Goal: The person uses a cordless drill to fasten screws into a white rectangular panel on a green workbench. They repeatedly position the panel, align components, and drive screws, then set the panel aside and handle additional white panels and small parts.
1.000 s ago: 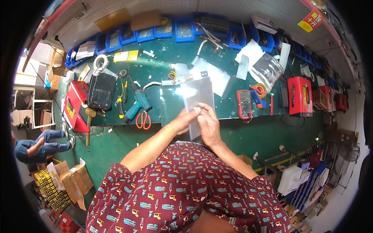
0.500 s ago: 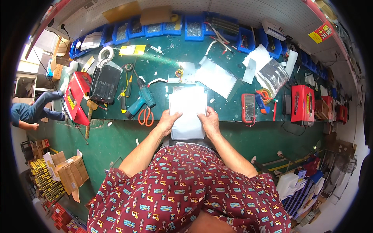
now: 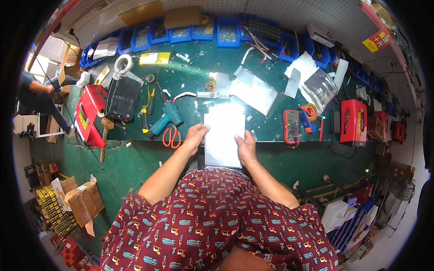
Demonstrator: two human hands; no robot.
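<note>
A white, flat rectangular panel point(image 3: 224, 142) stretches from the front edge of the green bench back toward me, bright with glare at its far end. My left hand point(image 3: 197, 136) is closed at its left edge, thumb near the upper left side. Against the opposite edge my right hand point(image 3: 245, 147) grips it, with the thumb lying on the top face and the fingers hidden beneath. Just left of my left hand lie orange-handled scissors point(image 3: 172, 137) and a teal cordless drill point(image 3: 167, 118). Beyond the panel are a small metal plate with coloured wires point(image 3: 211, 86) and a silvery sheet point(image 3: 254, 91).
Blue bins point(image 3: 228, 34) line the back of the bench point(image 3: 190, 67). On the left are a red case point(image 3: 89, 115), a black wrapped block point(image 3: 122, 98) and a mallet point(image 3: 106, 124). A red multimeter point(image 3: 291, 126) and red box point(image 3: 353, 122) sit right. Another person point(image 3: 43, 92) is far left.
The panel has shifted slightly right and toward me. My left hand has slid up along its edge, and my right hand has moved a little lower. The person at far left has changed position.
</note>
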